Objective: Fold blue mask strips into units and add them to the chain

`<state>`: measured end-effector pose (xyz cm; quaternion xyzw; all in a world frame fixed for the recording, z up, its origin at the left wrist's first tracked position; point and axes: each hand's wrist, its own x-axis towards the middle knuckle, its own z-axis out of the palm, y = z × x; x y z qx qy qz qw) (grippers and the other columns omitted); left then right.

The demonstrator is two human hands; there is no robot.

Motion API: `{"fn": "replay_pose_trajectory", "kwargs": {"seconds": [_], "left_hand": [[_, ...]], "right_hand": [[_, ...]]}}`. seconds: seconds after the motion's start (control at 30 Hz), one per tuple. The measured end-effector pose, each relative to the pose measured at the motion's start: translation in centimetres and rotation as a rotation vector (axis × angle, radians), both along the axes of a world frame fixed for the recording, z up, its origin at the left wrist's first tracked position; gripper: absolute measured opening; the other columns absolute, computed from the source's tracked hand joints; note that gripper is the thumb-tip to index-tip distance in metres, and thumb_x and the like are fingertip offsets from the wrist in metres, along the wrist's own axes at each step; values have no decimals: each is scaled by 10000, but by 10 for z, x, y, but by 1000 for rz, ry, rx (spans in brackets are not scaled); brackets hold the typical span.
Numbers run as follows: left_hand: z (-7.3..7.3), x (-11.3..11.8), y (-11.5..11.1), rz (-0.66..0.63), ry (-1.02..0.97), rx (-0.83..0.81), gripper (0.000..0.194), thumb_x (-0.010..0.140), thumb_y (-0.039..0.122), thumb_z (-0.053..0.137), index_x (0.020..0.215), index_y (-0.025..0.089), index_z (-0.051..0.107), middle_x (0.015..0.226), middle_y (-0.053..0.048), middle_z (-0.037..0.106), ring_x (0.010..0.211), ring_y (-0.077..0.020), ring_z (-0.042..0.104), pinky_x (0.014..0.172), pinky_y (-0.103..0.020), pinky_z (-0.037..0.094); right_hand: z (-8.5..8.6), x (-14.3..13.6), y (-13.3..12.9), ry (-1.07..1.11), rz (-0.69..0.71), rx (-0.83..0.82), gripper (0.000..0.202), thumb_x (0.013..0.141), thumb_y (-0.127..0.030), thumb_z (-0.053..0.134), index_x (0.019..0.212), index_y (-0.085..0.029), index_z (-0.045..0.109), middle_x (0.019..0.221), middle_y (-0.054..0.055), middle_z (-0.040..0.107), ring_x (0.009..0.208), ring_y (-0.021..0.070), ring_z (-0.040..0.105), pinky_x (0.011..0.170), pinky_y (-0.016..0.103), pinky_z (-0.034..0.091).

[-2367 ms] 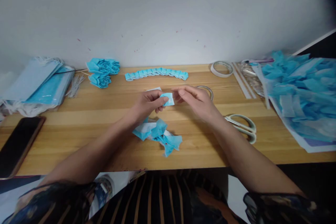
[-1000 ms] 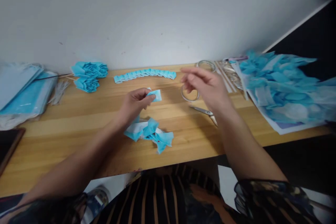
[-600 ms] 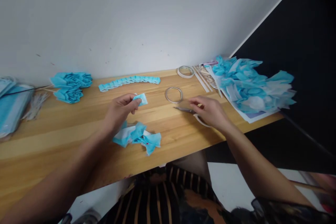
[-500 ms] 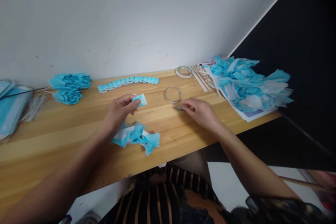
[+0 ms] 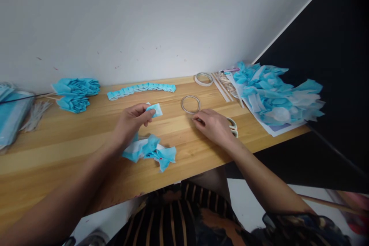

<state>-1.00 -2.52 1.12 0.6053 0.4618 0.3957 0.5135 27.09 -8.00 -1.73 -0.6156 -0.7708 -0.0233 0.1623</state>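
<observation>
My left hand is closed, pinching a small folded piece of pale blue and white mask fabric between thumb and fingers, above the table. My right hand is low over the table with its fingers curled together, just below a thin tape ring. The white handles of a pair of scissors show behind it, while the hand covers their blades. What those fingers hold, if anything, is hidden. Crumpled blue fabric scraps lie near my left forearm.
A pleated blue strip lies along the wall, with blue fabric flowers on its left. White ties and stacked masks are far left. A tape roll, sticks and a fabric pile are right.
My right hand has shifted left along the scissors, so their handles now show behind it and the tip is covered. The left hand keeps its pinch on the folded fabric.
</observation>
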Motion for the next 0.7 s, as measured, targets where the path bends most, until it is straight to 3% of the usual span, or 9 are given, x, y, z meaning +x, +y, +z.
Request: {"fn": "replay_pose_trajectory", "kwargs": {"seconds": [0.17, 0.4, 0.57, 0.7], "left_hand": [[1, 1, -1, -7, -3, -4, 193, 784, 349, 698, 680, 190, 661, 628, 2, 583, 592, -117, 497, 590, -240, 421], [1, 2, -1, -13, -11, -15, 193, 776, 336, 700, 673, 180, 651, 620, 5, 584, 590, -105, 496, 592, -236, 414], [4, 2, -1, -74, -38, -49, 242, 764, 374, 717, 668, 172, 624, 599, 13, 581, 572, -96, 494, 577, -233, 415], [8, 1, -3, -121, -46, -101, 244, 741, 374, 726, 687, 169, 607, 576, 28, 567, 534, -84, 474, 547, -228, 395]], "right_hand": [[-2, -16, 0, -5, -138, 24, 121, 863, -177, 586, 796, -199, 685, 828, 45, 734, 803, 204, 643, 618, 306, 302], [0, -19, 1, 350, -361, -98, 109, 863, -287, 581, 840, -223, 667, 686, -3, 679, 630, 174, 588, 595, 287, 316], [11, -21, 1, 658, -139, 2, 143, 888, -310, 589, 847, -213, 686, 764, 2, 708, 609, 140, 595, 582, 267, 416], [30, -42, 2, 680, 128, 237, 114, 927, -238, 603, 894, -225, 711, 802, 0, 713, 646, 130, 609, 589, 262, 453]]}}
